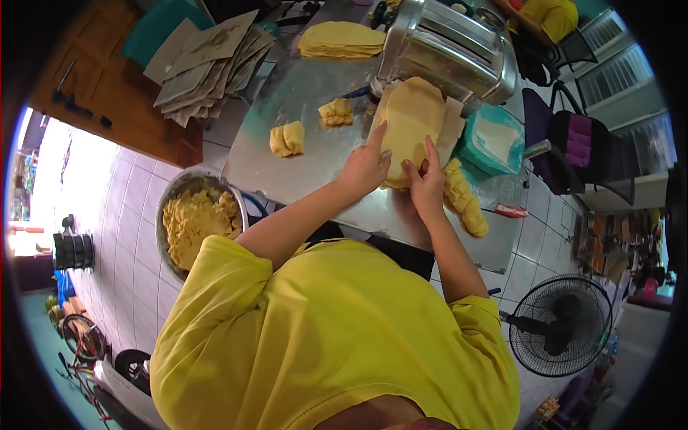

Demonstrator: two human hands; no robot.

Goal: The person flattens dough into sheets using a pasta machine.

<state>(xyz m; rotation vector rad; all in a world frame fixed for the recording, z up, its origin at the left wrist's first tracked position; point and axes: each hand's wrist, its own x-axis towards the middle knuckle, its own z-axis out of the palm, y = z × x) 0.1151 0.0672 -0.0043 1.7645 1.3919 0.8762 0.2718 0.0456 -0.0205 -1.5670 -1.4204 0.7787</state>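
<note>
A smooth, pale yellow sheet of dough (pixel 414 115) lies on top of a stack, with brown paper or card showing beneath it. My left hand (pixel 365 166) touches its left edge, index finger stretched forward and thumb apart. At the near right part of the sheet, my right hand (pixel 428 183) rests with index finger and thumb spread. The remaining fingers of both hands are partly hidden. Just beyond the sheet stands a metal dough roller machine (pixel 451 54). A long, lumpy piece of dough (pixel 464 198) lies to the right of my right hand.
Folded dough pieces (pixel 287 139) and a stack of dough sheets (pixel 341 39) sit on the metal table (pixel 287 100). A teal container (pixel 493 140) holds white powder. Left are a bowl (pixel 166 244) of dough and cardboard pieces (pixel 208 61); right, a fan (pixel 560 325).
</note>
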